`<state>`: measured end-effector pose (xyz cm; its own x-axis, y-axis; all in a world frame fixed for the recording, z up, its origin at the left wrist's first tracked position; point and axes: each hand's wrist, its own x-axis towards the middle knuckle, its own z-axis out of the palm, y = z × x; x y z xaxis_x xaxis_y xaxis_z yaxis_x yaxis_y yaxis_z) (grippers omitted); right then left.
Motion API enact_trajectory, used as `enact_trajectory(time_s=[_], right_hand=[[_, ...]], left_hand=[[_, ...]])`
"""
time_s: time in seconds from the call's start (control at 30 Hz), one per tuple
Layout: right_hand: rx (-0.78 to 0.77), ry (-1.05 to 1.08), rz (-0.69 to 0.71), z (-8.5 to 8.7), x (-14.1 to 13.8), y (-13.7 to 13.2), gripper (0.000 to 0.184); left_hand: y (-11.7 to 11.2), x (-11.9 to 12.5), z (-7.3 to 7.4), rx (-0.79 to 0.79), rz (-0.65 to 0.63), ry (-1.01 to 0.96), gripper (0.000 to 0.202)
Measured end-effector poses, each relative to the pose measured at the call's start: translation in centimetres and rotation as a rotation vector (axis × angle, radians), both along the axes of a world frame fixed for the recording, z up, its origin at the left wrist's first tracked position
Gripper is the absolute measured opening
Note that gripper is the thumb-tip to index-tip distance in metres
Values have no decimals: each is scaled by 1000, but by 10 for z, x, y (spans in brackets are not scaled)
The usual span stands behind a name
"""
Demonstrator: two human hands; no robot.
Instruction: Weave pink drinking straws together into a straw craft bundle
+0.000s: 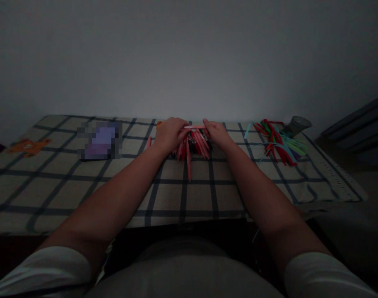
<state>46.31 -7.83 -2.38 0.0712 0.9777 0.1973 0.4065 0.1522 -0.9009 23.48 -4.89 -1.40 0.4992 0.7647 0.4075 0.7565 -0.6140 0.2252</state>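
A slim pink pen (195,127) lies level between my two hands, above a heap of pens. Closed around its left end is my left hand (170,133), thumb and fingers together. My right hand (217,133) pinches the right end, its thumb on top. Below them, several pink, red and black pens (201,142) are heaped on the checked cloth. One pink pen (189,163) sticks out from the heap toward me. Another pink piece (149,142) shows left of my left wrist. My left hand and forearm hide part of the heap.
A checked cloth (195,203) covers the table, which meets a plain wall. To the left are a blurred purple object (100,140) and an orange cutout (29,146). On the right, several coloured strips (278,145) lie beside a tipped clear cup (297,125).
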Motion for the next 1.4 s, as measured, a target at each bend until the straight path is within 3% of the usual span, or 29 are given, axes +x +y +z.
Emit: enact_trajectory(time_s=[0.27,0.7,0.97,1.4], right_hand=[[42,94,36,-2,-2,2,73],[9,58,56,-2,-4,1,83],[4,107,87,-4,-2,4,71],[93,22,52,-8,1,5,70]], left_hand=[[-3,-2,1,114,-36,33,42],[-6,-1,4,84,11,71,46],[-9,0,6,80,29,165,50],[-3,1,0,103,11,195,54]])
